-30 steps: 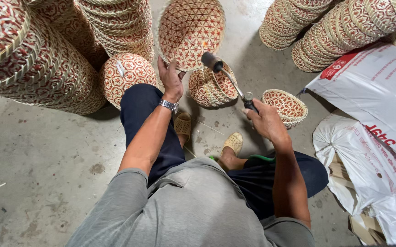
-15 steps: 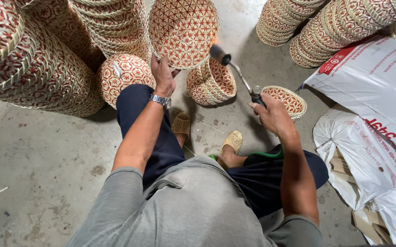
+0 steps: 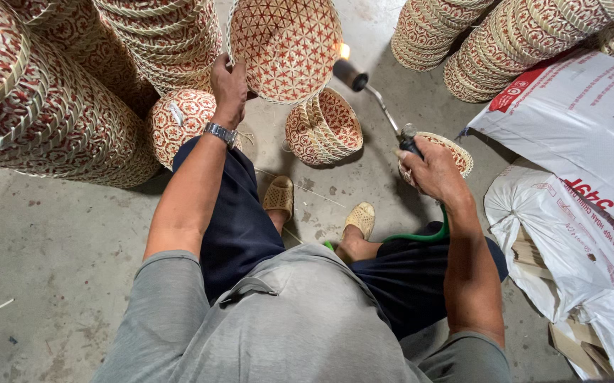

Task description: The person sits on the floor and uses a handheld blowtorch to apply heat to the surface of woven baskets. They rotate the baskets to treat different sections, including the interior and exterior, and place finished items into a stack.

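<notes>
**Woven basket held up to a lit torch**

Red-and-cream woven basket (image 3: 286,46) is lifted off the floor with its patterned underside facing the camera; the left hand (image 3: 229,89), wearing a metal wristwatch (image 3: 220,132), is closed on its left rim. The right hand (image 3: 431,167) is wrapped around the grip of a gas torch (image 3: 378,99), whose thin metal neck slants up and to the left to a dark nozzle just beside the basket's right edge. A small yellow flame (image 3: 344,50) shows at the nozzle, close against the rim. A green hose (image 3: 420,236) curves away below the right wrist.

On the concrete floor (image 3: 51,255), a short nested stack of similar baskets (image 3: 325,128) lies tipped on its side between the torch and the person's sandalled feet (image 3: 278,197). One more basket (image 3: 456,152) sits just behind the right hand. Tall stacks of baskets (image 3: 44,113) stand at the left, more (image 3: 506,39) lie at the upper right, and white plastic sacks (image 3: 577,184) lie at the right.
</notes>
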